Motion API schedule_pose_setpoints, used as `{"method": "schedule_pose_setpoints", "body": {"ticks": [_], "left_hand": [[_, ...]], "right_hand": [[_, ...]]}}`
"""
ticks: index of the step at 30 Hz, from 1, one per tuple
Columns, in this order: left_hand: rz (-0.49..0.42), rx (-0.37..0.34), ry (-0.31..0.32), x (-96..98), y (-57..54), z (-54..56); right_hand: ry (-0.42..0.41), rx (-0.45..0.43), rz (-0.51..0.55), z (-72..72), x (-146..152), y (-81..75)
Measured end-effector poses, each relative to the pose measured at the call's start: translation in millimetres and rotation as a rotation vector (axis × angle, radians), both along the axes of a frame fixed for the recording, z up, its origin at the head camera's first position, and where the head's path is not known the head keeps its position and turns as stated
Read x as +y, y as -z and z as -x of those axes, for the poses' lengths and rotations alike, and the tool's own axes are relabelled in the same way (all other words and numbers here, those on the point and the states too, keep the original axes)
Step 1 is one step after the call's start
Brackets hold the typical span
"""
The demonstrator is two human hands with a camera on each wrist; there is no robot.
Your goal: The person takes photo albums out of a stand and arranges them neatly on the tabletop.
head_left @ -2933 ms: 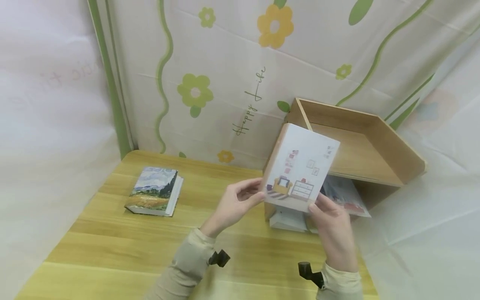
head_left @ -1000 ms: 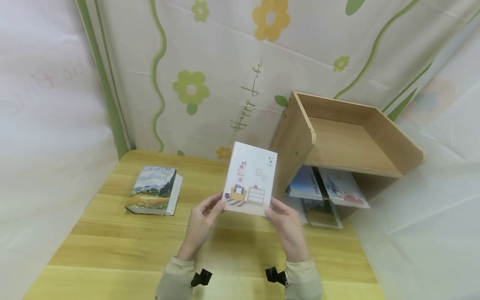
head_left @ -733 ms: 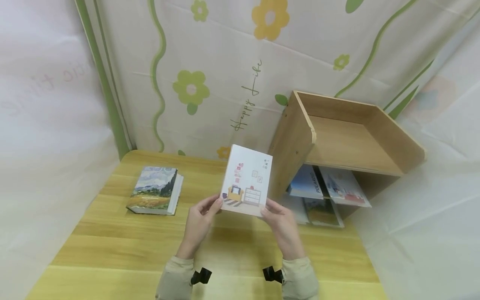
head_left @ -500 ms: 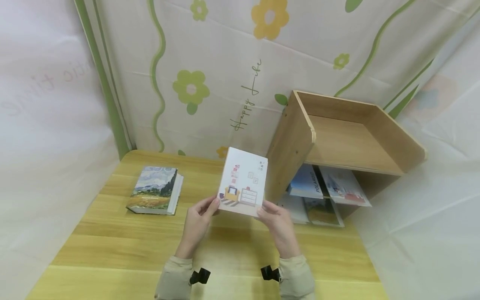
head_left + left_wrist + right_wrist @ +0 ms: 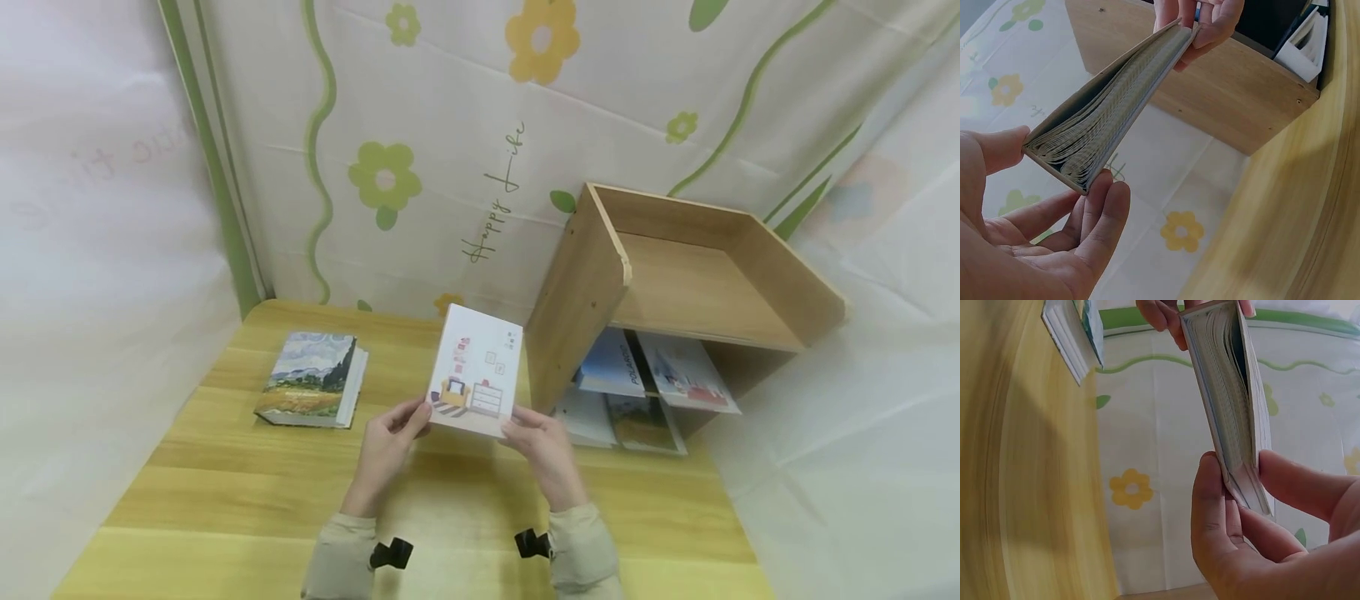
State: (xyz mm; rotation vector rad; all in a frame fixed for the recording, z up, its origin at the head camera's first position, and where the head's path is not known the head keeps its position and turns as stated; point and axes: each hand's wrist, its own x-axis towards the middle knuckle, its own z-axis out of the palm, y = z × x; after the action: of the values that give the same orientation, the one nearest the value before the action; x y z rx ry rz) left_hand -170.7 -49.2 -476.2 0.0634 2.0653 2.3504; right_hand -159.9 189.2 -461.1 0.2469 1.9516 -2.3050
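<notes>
A hardcover book [image 5: 474, 373] with a pale cover, printed with an armchair and a drawer chest, is held tilted above the table. My left hand [image 5: 386, 450] pinches its lower left corner, thumb on the front cover. At the lower right corner, my right hand [image 5: 543, 450] grips it the same way. In the left wrist view, the bottom edge of the book [image 5: 1110, 106] shows bunched pages between the covers, with the left hand [image 5: 1041, 231] at the near end. The right wrist view shows the book [image 5: 1225, 394] from the other side, pinched by the right hand [image 5: 1260, 537].
A book with a painted landscape cover [image 5: 310, 379] lies on the wooden table [image 5: 225, 500] at left. To the right stands a wooden shelf unit [image 5: 577, 300], holding a blue book [image 5: 611, 365], a pale book [image 5: 686, 375] and others lower down. A flowered curtain hangs behind.
Both hands have carried the book left and down from in front of the shelf unit, more slowly over the last second. Their grip looks the same. The landscape book has stayed put.
</notes>
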Motion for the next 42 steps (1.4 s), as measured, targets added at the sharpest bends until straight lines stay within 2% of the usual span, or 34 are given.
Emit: {"method": "schedule_pose_setpoints", "body": {"ticks": [6, 12, 31, 36, 42], "left_hand": [[-0.059, -0.014, 0.019, -4.9, 1.2, -4.5], [-0.075, -0.045, 0.02, -7.8, 3.5, -8.0], [-0.076, -0.121, 0.002, -16.5, 13.5, 0.5], [-0.084, -0.136, -0.024, -22.2, 15.1, 1.4], [-0.08, -0.155, -0.062, -29.7, 18.6, 1.6]], "right_hand": [[0.0, -0.005, 0.033, -1.7, -0.4, 1.7], [-0.016, -0.005, 0.02, -4.3, -1.0, 0.3], [-0.065, -0.025, -0.095, 16.1, -7.0, 12.4], [-0.079, -0.035, -0.116, 20.8, -15.6, 10.9], [-0.077, -0.063, -0.087, 26.7, -27.3, 12.7]]}}
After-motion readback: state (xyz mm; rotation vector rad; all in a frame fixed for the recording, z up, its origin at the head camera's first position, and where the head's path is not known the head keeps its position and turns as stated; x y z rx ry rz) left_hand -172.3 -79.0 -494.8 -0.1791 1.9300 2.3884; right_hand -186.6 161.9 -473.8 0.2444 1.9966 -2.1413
